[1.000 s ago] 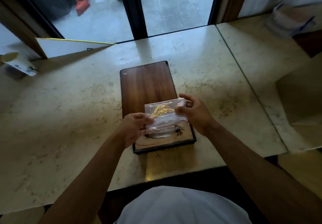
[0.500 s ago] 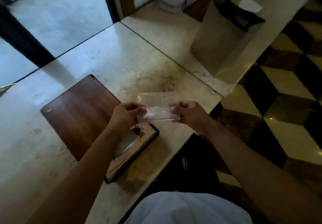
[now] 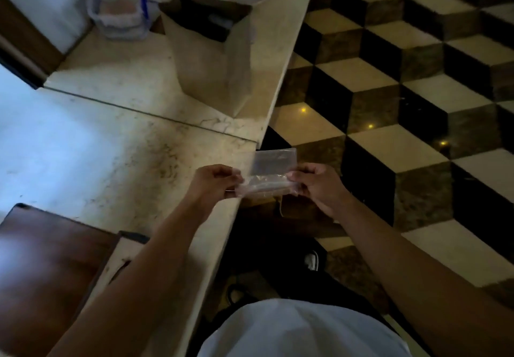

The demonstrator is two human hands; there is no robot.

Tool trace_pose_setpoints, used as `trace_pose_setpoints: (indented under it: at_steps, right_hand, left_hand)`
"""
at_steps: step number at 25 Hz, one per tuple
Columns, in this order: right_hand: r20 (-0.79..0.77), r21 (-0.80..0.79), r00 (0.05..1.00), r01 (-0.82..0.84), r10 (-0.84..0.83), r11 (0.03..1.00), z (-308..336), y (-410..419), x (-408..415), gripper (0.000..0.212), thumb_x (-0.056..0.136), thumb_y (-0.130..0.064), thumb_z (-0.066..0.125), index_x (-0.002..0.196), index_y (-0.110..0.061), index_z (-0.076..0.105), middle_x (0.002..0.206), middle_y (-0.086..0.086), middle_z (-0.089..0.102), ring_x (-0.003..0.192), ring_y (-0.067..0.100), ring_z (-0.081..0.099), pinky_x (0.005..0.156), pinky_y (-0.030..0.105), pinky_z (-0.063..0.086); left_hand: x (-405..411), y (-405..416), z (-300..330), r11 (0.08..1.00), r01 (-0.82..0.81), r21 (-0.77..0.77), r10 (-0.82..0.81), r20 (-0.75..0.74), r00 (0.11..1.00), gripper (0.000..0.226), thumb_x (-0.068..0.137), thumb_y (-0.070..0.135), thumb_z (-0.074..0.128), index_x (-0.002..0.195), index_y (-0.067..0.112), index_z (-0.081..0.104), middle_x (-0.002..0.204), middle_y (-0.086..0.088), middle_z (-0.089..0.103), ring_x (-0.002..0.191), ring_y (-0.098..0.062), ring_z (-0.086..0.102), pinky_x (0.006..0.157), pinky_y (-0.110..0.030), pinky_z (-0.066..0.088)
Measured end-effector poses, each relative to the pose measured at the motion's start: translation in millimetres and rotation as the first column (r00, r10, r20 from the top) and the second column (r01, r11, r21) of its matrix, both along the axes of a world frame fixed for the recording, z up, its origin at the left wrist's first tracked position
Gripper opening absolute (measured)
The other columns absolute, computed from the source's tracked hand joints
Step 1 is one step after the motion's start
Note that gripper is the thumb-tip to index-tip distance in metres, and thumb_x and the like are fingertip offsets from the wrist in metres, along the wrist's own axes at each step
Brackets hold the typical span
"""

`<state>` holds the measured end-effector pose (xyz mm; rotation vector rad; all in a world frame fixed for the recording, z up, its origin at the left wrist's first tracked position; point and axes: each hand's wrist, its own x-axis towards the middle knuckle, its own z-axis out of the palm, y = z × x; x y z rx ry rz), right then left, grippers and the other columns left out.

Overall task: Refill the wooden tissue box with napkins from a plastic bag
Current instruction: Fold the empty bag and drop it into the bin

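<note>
A clear plastic bag (image 3: 271,174) is held in the air between the two hands, just past the counter's edge and over the dark gap beside the patterned floor (image 3: 403,84). Its left end is pinched by the left hand (image 3: 212,183), whose fingers are curled closed on the film, and its right end is gripped in the same way by the right hand (image 3: 315,184). The bag's upper flap is seen standing up at about 12 o'clock from the grip line; its contents cannot be made out. The wooden tissue box (image 3: 52,267) is found at about 8 o'clock from the hands, lying flat on the marble counter (image 3: 116,162) and partly cut off by the frame, well apart from the bag. An open paper bag (image 3: 211,59) is seen standing upright on the counter at about 11 o'clock from the hands, and a blurred plastic-wrapped bundle (image 3: 119,14) lies further off at about 10 o'clock from it. A white garment (image 3: 300,331) is visible at the bottom.
</note>
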<state>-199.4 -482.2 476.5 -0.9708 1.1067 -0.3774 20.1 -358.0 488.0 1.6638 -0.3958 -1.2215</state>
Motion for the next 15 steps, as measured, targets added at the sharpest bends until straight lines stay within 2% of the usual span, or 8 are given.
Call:
trace_pose_setpoints:
  at_steps: [3, 5, 9, 11, 15]
  right_hand:
    - [0.002, 0.018, 0.998, 0.058, -0.058, 0.998, -14, -37, -43, 0.007, 0.094, -0.006, 0.067, 0.096, -0.001, 0.071, 0.063, 0.002, 0.069, 0.058, 0.013, 0.065, 0.06, 0.026, 0.056]
    - [0.005, 0.037, 0.996, 0.085, -0.086, 0.996, -23, -64, -69, 0.007, 0.095, -0.006, 0.066, 0.095, -0.001, 0.071, 0.062, 0.003, 0.067, 0.058, 0.015, 0.064, 0.059, 0.026, 0.057]
    - [-0.069, 0.077, 0.994, 0.093, -0.088, 0.993, -42, -104, -111, 0.016, 0.096, -0.009, 0.067, 0.103, 0.004, 0.071, 0.077, 0.012, 0.068, 0.065, 0.021, 0.069, 0.065, 0.029, 0.06]
    - [-0.101, 0.071, 0.991, 0.093, -0.085, 0.993, -51, -115, -122, 0.018, 0.097, -0.008, 0.065, 0.106, 0.007, 0.069, 0.082, 0.015, 0.068, 0.065, 0.022, 0.069, 0.064, 0.028, 0.06]
    - [-0.21, 0.037, 0.973, 0.111, -0.1, 0.993, -79, -127, -135, 0.014, 0.097, -0.005, 0.063, 0.104, 0.007, 0.068, 0.078, 0.012, 0.065, 0.062, 0.017, 0.064, 0.06, 0.025, 0.058]
  left_hand:
    - [-39, -49, -1, 0.998, 0.038, 0.041, -0.04, 0.046, 0.998, 0.006, 0.084, -0.008, 0.072, 0.087, -0.004, 0.07, 0.082, -0.022, 0.071, 0.072, -0.033, 0.069, 0.066, -0.039, 0.062]
    - [-67, -81, -7, 0.995, 0.056, 0.083, -0.061, 0.057, 0.997, 0.007, 0.085, -0.007, 0.071, 0.088, -0.001, 0.069, 0.086, -0.022, 0.07, 0.076, -0.033, 0.068, 0.075, -0.046, 0.061]
    - [-108, -130, -23, 0.985, 0.046, 0.165, -0.063, 0.097, 0.993, 0.007, 0.088, -0.003, 0.068, 0.094, -0.001, 0.071, 0.079, -0.015, 0.068, 0.074, -0.029, 0.066, 0.081, -0.051, 0.06]
    - [-119, -144, -33, 0.982, 0.047, 0.181, -0.066, 0.103, 0.993, 0.005, 0.089, -0.002, 0.067, 0.091, 0.001, 0.071, 0.078, -0.016, 0.068, 0.073, -0.028, 0.066, 0.077, -0.049, 0.061]
    - [-134, -170, -65, 0.96, 0.103, 0.259, -0.138, 0.124, 0.983, 0.009, 0.088, 0.001, 0.069, 0.087, 0.008, 0.073, 0.074, -0.008, 0.072, 0.065, -0.019, 0.071, 0.06, -0.033, 0.063]
